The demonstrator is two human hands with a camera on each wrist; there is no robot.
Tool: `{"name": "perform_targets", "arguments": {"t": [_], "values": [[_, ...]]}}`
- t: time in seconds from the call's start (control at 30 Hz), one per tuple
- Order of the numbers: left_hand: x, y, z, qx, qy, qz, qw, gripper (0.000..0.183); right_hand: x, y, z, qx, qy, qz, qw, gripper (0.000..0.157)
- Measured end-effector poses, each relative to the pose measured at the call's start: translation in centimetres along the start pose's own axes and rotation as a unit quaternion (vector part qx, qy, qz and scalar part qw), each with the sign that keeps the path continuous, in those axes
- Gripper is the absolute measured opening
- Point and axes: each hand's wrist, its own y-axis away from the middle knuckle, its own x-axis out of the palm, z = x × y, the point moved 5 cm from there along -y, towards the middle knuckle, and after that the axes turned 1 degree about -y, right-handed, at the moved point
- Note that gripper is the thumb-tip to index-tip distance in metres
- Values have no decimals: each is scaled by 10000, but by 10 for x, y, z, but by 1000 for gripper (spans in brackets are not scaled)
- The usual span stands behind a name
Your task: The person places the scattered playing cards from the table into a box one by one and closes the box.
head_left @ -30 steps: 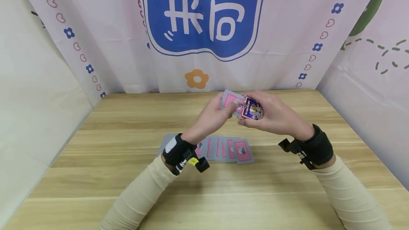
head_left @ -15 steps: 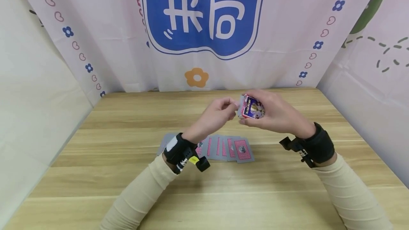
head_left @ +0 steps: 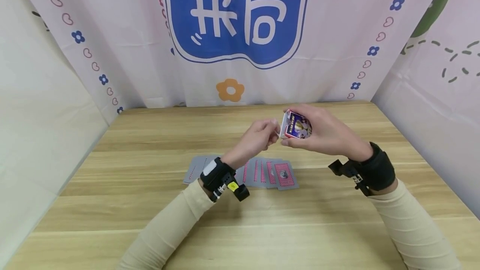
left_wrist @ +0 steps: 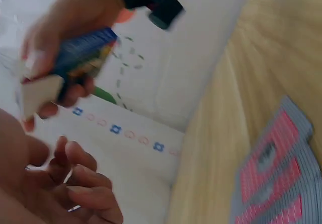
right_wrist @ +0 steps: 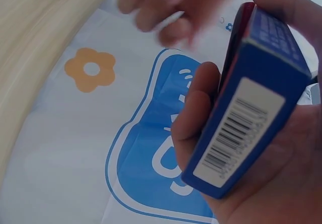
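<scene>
My right hand (head_left: 325, 130) grips a playing card box (head_left: 298, 126) above the table, thumb on one side and fingers on the other. The box has a blue printed front and red edges. A barcode shows on its blue end in the right wrist view. Its pale end (left_wrist: 43, 94) faces my left hand (head_left: 260, 134), whose fingers are loosely curled close by. I see nothing held in that hand; whether a fingertip touches the box edge is unclear. Below lies an overlapping row of playing cards (head_left: 286, 176), pink patterned backs up, partly covered by my left wrist.
The wooden table (head_left: 337, 228) ends at a hanging cloth (head_left: 146, 74) with a blue emblem along the back. Pale cloth walls (head_left: 438, 107) stand at both sides. Wrist straps with small cameras (head_left: 241, 193) jut out from both wrists.
The grey-edged cards sticking out of the box are no longer visible there. My left hand has let go of them and shifted slightly down. My right hand has stayed nearly still, holding the box.
</scene>
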Motion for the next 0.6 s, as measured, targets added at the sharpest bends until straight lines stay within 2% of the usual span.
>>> {"name": "perform_targets", "arguments": {"t": [0.1, 0.17, 0.27, 0.47, 0.6], "values": [[5, -5, 17, -49, -983, 300, 9947, 30, 0, 0, 1, -29, 21, 61, 10000, 64], [8, -7, 28, -50, -1824, 497, 9820, 23, 1, -1, 1, -45, 31, 131, 9999, 63], [11, -8, 38, -55, -2783, 640, 9583, 21, 3, -4, 1, -62, 9, 228, 9997, 62], [17, -8, 47, -321, -3768, 722, 9229, 48, 5, -7, 1, -120, 25, 302, 9995, 62], [26, -10, 52, -349, -4168, 958, 9032, 55, 5, 4, 0, -127, 43, 281, 9995, 59]]}}
